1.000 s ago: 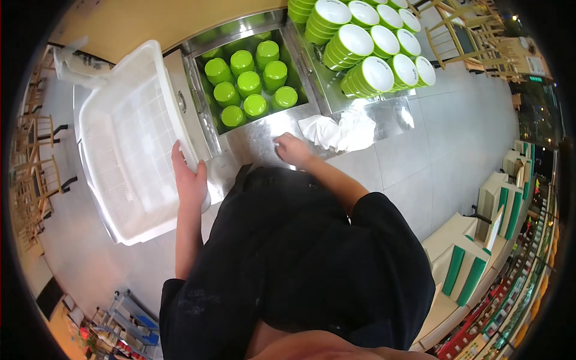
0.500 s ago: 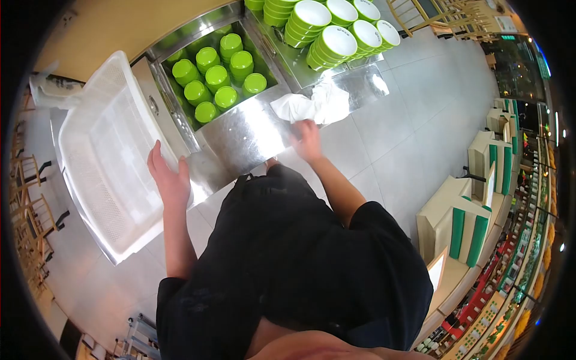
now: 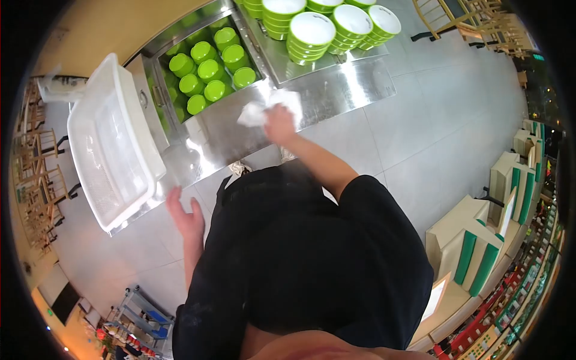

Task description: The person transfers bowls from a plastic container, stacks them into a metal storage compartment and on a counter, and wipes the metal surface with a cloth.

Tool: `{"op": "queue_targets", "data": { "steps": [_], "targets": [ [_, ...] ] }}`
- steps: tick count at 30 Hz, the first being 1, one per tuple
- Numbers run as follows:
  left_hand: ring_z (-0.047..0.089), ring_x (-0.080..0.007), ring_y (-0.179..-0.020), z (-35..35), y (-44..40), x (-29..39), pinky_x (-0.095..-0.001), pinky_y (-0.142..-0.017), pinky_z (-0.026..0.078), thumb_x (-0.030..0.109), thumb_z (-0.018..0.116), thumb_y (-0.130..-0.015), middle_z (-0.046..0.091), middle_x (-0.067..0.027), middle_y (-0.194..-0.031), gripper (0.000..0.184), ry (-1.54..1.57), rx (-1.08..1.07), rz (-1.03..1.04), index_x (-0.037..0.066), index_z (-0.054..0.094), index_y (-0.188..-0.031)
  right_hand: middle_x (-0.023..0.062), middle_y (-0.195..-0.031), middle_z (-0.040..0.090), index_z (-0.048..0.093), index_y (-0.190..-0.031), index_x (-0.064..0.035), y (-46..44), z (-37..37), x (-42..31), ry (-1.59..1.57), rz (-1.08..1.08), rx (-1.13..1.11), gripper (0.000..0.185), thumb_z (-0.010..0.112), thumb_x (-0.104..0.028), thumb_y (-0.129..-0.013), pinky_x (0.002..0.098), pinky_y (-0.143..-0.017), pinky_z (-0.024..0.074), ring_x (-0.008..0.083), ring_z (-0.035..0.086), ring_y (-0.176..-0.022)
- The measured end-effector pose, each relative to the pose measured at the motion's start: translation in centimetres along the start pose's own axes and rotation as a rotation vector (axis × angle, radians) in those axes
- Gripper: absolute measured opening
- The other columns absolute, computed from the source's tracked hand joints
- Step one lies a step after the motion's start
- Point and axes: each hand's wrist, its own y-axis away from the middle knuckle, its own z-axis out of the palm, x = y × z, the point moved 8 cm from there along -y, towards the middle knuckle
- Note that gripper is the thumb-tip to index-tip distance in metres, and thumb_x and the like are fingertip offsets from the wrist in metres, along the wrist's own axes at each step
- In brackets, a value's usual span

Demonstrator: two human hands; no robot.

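Observation:
A crumpled white cloth [image 3: 290, 101] lies on the steel counter [image 3: 225, 133], partly covered by my right hand [image 3: 280, 124], which is closed on it near the counter's front edge. Blur hides the exact grip of the fingers. My left hand [image 3: 186, 216] hangs in the air in front of the counter, below the white plastic basket's near end, thumb apart from the fingers and nothing in it. Behind the cloth, upside-down green cups [image 3: 210, 71] stand in rows inside a recessed steel well. Stacks of green bowls with white insides [image 3: 312, 29] rise at the back right.
A large white plastic basket [image 3: 115, 150] rests on the counter's left end. Tiled floor [image 3: 402, 132] runs along the right side. Booth seats [image 3: 465, 240] stand at the right, wooden chairs [image 3: 45, 156] at the far left, and a grey cart [image 3: 141, 312] at lower left.
My right hand has come onto the cloth and shifted it left along the counter. My left hand has drawn back from beside the basket toward my body. The camera view has shifted.

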Motion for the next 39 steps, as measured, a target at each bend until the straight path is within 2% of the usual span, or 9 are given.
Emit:
{"op": "queue_targets", "data": {
  "steps": [5,10,16,21,25,30,34,38,39],
  "targets": [
    [0.052,-0.0393,-0.133,10.8,10.2,-2.7,-0.0465,-0.111,0.042,0.009,0.068,-0.091,0.056,-0.0232,-0.138,0.048,0.199,-0.523,-0.369,0.002,0.056,-0.137,0.0133,-0.121,0.059,0.066,-0.130,-0.0177,2.4,1.2,-3.8,-0.155,-0.443,-0.084,0.044,0.063,-0.014,-0.086,0.0518,-0.099,0.0460,0.0359,0.055,-0.119],
    [0.060,-0.0382,-0.123,14.4,18.1,-7.9,-0.0452,-0.104,0.048,0.017,0.063,-0.096,0.064,-0.0221,-0.129,0.040,0.046,-0.652,-0.363,0.002,0.060,-0.133,0.0123,-0.121,0.062,0.068,-0.130,-0.0227,1.7,-1.9,3.7,-0.067,-0.609,-0.111,0.045,0.065,-0.014,-0.086,0.0465,-0.101,0.0479,0.0336,0.059,-0.117],
    [0.063,-0.0379,-0.119,17.0,20.3,-9.5,-0.0443,-0.102,0.049,0.019,0.062,-0.098,0.066,-0.0211,-0.125,0.038,0.113,-0.744,-0.477,0.002,0.062,-0.132,0.0194,-0.118,0.062,0.065,-0.128,-0.0179,0.7,-10.5,28.0,0.080,-0.001,0.237,0.050,0.068,-0.008,-0.079,0.0504,-0.099,0.0495,0.0386,0.059,-0.113],
    [0.065,-0.0376,-0.115,18.1,24.2,-13.7,-0.0436,-0.099,0.051,0.020,0.061,-0.099,0.069,-0.0203,-0.121,0.037,0.153,-0.825,-0.583,0.002,0.063,-0.130,0.0195,-0.111,0.064,0.066,-0.129,-0.0090,1.0,-16.3,36.1,0.088,0.402,0.435,0.042,0.070,-0.021,-0.089,0.0514,-0.092,0.0513,0.0405,0.063,-0.105],
    [0.067,-0.0374,-0.112,20.4,30.9,-23.4,-0.0431,-0.098,0.052,0.022,0.060,-0.099,0.070,-0.0196,-0.118,0.036,0.187,-0.849,-0.678,0.002,0.064,-0.129,0.0224,-0.109,0.067,0.068,-0.123,-0.0040,0.3,-16.8,32.0,0.103,0.579,0.411,0.047,0.062,-0.043,-0.098,0.0516,-0.091,0.0526,0.0411,0.066,-0.103],
    [0.070,-0.0313,-0.104,17.7,7.6,-3.5,-0.0413,-0.092,0.055,0.017,0.063,-0.098,0.072,-0.0184,-0.112,0.032,0.178,-0.642,-0.384,0.003,0.066,-0.126,0.0367,-0.111,0.069,0.071,-0.110,0.0058,-0.3,-9.1,25.3,-0.195,0.449,-0.036,0.075,0.044,-0.064,-0.103,0.0544,-0.092,0.0520,0.0460,0.068,-0.111],
    [0.068,-0.0311,-0.110,19.7,-2.2,4.4,-0.0417,-0.095,0.056,0.015,0.068,-0.096,0.069,-0.0190,-0.121,0.038,0.387,-0.622,-0.276,0.001,0.062,-0.131,0.0370,-0.105,0.069,0.069,-0.104,0.0101,1.7,-5.8,13.7,-0.413,0.318,-0.210,0.077,0.041,-0.062,-0.106,0.0571,-0.089,0.0527,0.0505,0.067,-0.104],
    [0.064,-0.0320,-0.120,21.6,-8.1,10.6,-0.0420,-0.101,0.053,0.017,0.070,-0.095,0.065,-0.0209,-0.128,0.050,0.469,-0.655,-0.140,0.002,0.056,-0.141,0.0308,-0.112,0.069,0.063,-0.123,0.0027,2.0,-3.7,2.8,-0.553,-0.032,-0.240,0.052,0.046,-0.045,-0.108,0.0546,-0.093,0.0520,0.0473,0.066,-0.107],
    [0.062,-0.0336,-0.123,21.4,-9.3,12.9,-0.0429,-0.102,0.052,0.018,0.069,-0.096,0.063,-0.0219,-0.131,0.051,0.447,-0.615,0.091,0.003,0.054,-0.142,0.0289,-0.113,0.069,0.064,-0.123,-0.0009,2.3,-4.8,0.6,-0.556,-0.083,-0.269,0.046,0.049,-0.042,-0.107,0.0537,-0.093,0.0521,0.0466,0.066,-0.108]
  ]
}}
